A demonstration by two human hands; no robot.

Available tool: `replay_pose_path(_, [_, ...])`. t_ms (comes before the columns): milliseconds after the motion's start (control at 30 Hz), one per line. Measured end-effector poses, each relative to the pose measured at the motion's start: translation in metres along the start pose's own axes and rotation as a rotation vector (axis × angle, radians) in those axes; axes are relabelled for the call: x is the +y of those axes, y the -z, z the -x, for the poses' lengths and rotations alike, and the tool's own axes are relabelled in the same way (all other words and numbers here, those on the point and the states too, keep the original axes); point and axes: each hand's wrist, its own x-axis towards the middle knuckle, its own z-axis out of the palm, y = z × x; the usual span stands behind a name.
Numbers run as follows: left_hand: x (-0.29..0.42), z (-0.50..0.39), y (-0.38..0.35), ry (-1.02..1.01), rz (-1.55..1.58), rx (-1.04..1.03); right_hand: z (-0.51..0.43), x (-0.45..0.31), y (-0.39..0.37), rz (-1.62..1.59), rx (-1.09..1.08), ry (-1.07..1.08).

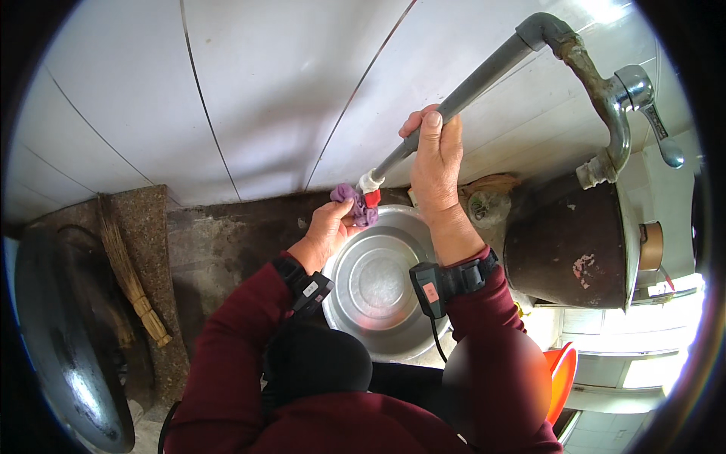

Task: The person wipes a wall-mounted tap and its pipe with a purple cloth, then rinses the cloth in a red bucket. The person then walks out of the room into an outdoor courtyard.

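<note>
My right hand (437, 159) is wrapped around a grey plastic water pipe (482, 71) that slants down along the wall. In my left hand (326, 230) is a bunched purple cloth (366, 214), pressed close to a white fitting (371, 180) and a red valve handle (372, 198) at the pipe's lower end. Part of the valve is hidden by the cloth. Below both hands sits a round metal basin (383, 278), its inside showing rings and reflections. At the upper right, a chrome tap (615, 113) with a lever joins the top of the pipe through a corroded elbow.
White wall panels (255, 85) rise behind the pipe. To the left are a straw whisk (133, 278) on a speckled ledge and a large dark wok (68, 352). On the right stand a big dark vat (567, 244) and an orange plastic item (561, 377).
</note>
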Motion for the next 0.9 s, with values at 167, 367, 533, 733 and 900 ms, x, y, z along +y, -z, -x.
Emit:
replay_pose_path(167, [0.001,0.008,-0.001,-0.095,-0.116,0.060,-0.004,0.006,0.001,0.031,-0.016,0.028])
replay_pose_path(367, [-0.006,0.023,-0.020,-0.534,-0.459,-0.014,-0.001,0.005,-0.001,0.028,0.016,0.005])
replay_pose_path(533, [0.017,-0.001,-0.022,-0.409,-0.803,0.045,-0.002,0.005,-0.002,0.062,0.022,0.023])
replay_pose_path(733, [0.021,-0.027,-0.031,-0.369,-1.157,0.220,-0.003,0.005,-0.001,0.036,0.029,0.000])
replay_pose_path(900, [0.012,-0.041,-0.017,-0.601,-0.765,0.077,-0.003,0.005,-0.002,0.047,0.001,-0.011])
